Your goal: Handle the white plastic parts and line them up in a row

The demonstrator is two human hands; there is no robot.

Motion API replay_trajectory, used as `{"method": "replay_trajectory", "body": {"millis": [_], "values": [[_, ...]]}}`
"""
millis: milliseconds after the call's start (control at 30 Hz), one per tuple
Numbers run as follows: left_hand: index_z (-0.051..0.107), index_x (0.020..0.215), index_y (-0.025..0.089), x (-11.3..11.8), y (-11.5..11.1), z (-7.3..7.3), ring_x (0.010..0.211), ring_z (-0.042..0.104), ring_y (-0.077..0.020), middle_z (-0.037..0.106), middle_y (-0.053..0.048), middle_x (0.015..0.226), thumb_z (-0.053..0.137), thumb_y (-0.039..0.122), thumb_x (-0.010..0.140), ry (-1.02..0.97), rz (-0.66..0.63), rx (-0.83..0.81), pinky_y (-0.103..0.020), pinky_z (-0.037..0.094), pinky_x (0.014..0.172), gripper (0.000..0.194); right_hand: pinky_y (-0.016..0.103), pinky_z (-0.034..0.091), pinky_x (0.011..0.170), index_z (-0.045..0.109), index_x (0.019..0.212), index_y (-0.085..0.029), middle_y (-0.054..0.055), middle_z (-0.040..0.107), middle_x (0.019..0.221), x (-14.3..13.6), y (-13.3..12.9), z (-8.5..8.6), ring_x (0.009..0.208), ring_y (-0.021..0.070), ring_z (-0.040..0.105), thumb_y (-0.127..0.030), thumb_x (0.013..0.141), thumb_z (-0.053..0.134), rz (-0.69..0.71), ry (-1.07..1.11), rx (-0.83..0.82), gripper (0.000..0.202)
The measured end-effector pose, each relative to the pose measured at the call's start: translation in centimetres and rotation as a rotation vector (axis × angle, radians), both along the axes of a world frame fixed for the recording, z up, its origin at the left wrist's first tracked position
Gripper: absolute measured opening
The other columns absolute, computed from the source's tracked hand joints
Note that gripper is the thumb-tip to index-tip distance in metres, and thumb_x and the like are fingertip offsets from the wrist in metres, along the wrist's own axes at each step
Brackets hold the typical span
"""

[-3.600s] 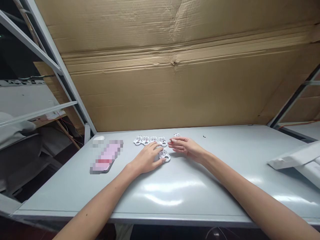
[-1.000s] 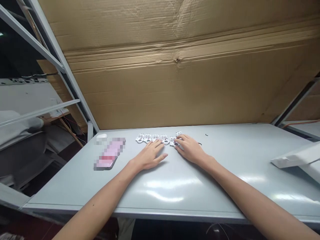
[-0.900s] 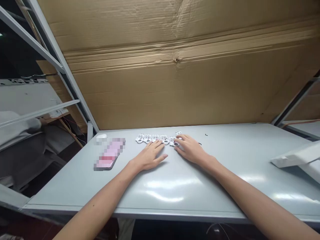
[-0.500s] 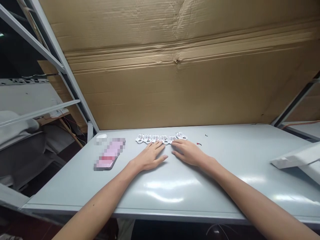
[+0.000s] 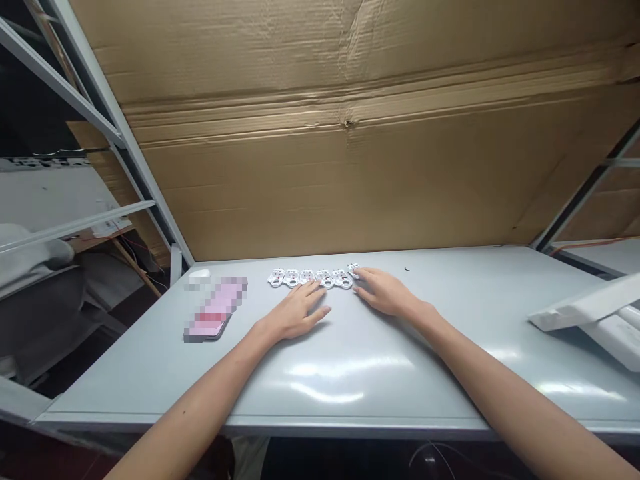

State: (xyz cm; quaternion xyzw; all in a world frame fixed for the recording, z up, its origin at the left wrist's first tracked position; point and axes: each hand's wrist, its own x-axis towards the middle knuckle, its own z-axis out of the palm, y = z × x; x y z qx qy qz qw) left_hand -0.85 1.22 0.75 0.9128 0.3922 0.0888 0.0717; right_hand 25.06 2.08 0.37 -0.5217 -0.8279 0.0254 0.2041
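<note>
Several small white flat pieces, each with a round hole and dark and red marks, stand side by side in a row (image 5: 291, 279) on the table. My left hand (image 5: 297, 312) lies flat with its fingers spread, the fingertips at the lower edge of the row's middle pieces. One more white piece (image 5: 353, 269) sits slightly higher at the right end, partly hidden by my right hand (image 5: 384, 292). The fingers of that hand are stretched out onto it, with the thumb apart below. Neither hand lifts anything.
A pink, blurred phone-like object (image 5: 217, 310) and a small white case (image 5: 200, 277) lie to the left. White, bar-like packaging (image 5: 590, 307) rests at the right. A tiny dark scrap (image 5: 407, 269) is behind my right hand. Cardboard (image 5: 345, 187) walls off the table's back.
My right hand has shifted from below the row's right end onto the end piece, uncovering the piece beside it. My left hand stays nearly where it was. The view has shifted slightly.
</note>
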Motion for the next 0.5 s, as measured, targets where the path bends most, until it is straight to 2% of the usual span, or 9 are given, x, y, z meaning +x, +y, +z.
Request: {"method": "replay_trajectory", "body": {"millis": [167, 300, 400, 500], "values": [[0.045, 0.144, 0.015, 0.0, 0.0, 0.1, 0.148, 0.022, -0.0296, 0.028, -0.015, 0.158, 0.028, 0.053, 0.102, 0.010, 0.005, 0.011, -0.050, 0.023, 0.119, 0.058, 0.036, 0.051, 0.083, 0.067, 0.114, -0.020, 0.012, 0.069, 0.120, 1.0, -0.3, 0.8, 0.103, 0.0275, 0.065, -0.034, 0.092, 0.052, -0.005, -0.013, -0.089, 0.030], [0.049, 0.140, 0.021, 0.0, 0.1, -0.1, 0.146, 0.026, -0.0282, 0.034, -0.012, 0.156, 0.030, 0.051, 0.102, 0.003, -0.007, 0.062, -0.049, 0.025, 0.119, 0.053, 0.033, 0.049, 0.070, 0.070, 0.101, -0.023, 0.007, 0.074, 0.101, 1.1, -0.1, 1.2, 0.084, 0.0236, 0.068, -0.034, 0.092, 0.051, -0.046, -0.002, -0.083, 0.025], [0.052, 0.137, 0.020, 0.0, 0.1, -0.1, 0.145, 0.030, -0.0289, 0.036, -0.013, 0.155, 0.031, 0.050, 0.102, -0.012, -0.015, 0.089, -0.048, 0.028, 0.118, 0.051, 0.033, 0.049, 0.078, 0.068, 0.108, -0.022, 0.008, 0.072, 0.111, 1.4, 0.5, 0.7, 0.097, 0.0249, 0.066, -0.035, 0.092, 0.050, -0.108, 0.021, -0.007, 0.027], [0.053, 0.136, 0.018, 0.0, 0.0, -0.1, 0.143, 0.032, -0.0298, 0.039, -0.014, 0.152, 0.030, 0.050, 0.102, -0.031, -0.017, 0.102, -0.048, 0.029, 0.117, 0.052, 0.037, 0.048, 0.092, 0.061, 0.123, -0.020, 0.012, 0.062, 0.131, 1.9, 1.0, -0.3, 0.117, 0.0279, 0.058, -0.037, 0.092, 0.052, -0.074, 0.008, 0.025, 0.037]]}}
